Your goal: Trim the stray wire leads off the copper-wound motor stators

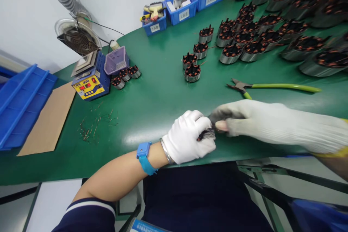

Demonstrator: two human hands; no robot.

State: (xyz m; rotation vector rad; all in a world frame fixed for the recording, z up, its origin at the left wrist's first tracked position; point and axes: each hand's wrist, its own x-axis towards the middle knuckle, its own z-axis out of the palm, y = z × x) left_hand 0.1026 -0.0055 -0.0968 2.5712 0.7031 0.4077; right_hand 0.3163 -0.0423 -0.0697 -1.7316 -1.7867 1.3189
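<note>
My left hand (189,137), in a white glove, is closed around a small motor stator (206,134); only bits of its dark and coppery winding show between the fingers. My right hand (236,117), gloved with a bare thumb tip, meets it from the right. Its thumb and fingers pinch together at the stator's edge, where a thin wire seems to be; the fingertips are dark and partly blurred. Diagonal cutters (272,86) with green handles lie just beyond my right hand. Farther off stand several loose stators (192,73) with copper windings.
Many stators (251,50) crowd the right side. At left are a blue soldering station (94,79), a purple tray (116,61), three stators (125,75), wire clippings (92,127), cardboard (50,119) and a fume duct (78,36). Blue bins (154,27) line the wall.
</note>
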